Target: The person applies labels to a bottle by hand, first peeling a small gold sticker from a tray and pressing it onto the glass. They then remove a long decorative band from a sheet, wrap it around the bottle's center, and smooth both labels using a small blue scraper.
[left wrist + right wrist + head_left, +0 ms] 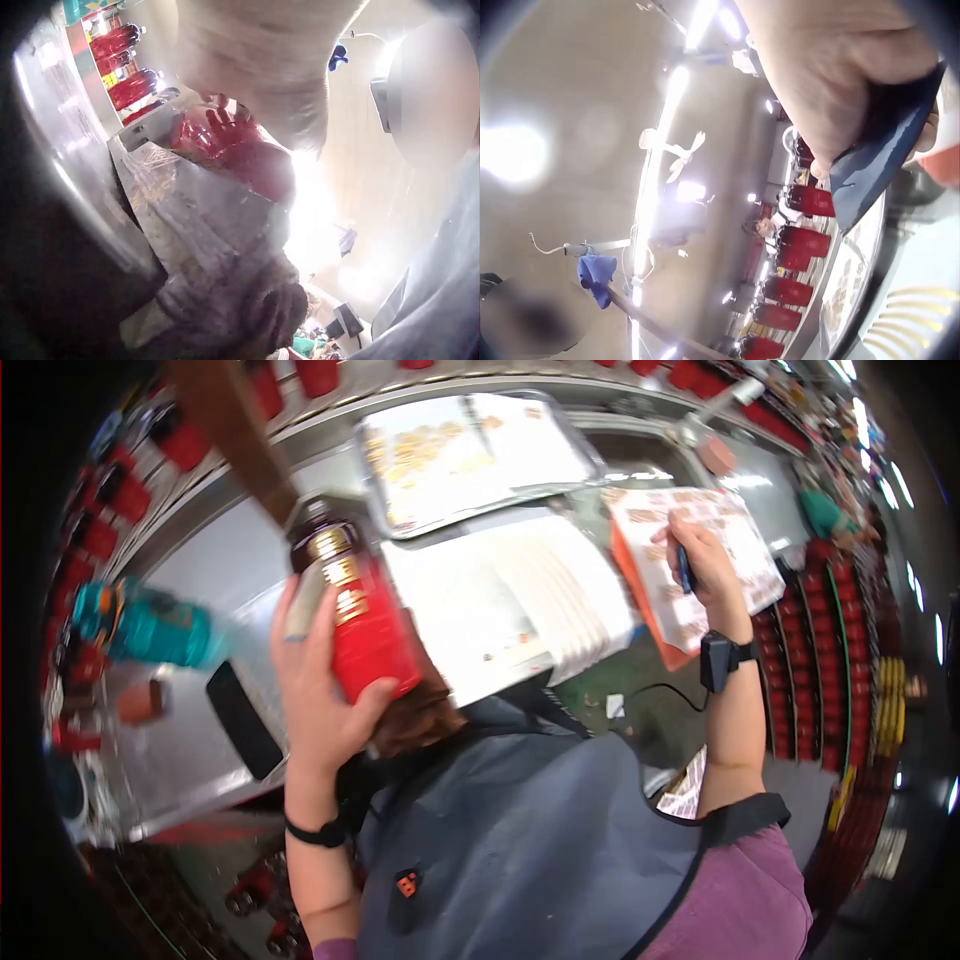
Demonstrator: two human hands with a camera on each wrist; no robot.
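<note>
**Red bottle raised, label sheet under the other hand**

The left hand has its grip curled round a red plastic bottle with a dark cap and gold label, lifted above the steel desk. The right hand pinches a dark blue flat tool over a printed label sheet. Nearby lie a stack of white sheets, a black phone and a teal bottle; rows of red bottles line the edge.

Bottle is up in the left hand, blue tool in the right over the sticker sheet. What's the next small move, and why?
Probably lifting a sticker off the label sheet with the blue tool in the right hand. That hand is already on the sheet, while the left hand holds the red bottle raised and tilted, its side exposed.
</note>
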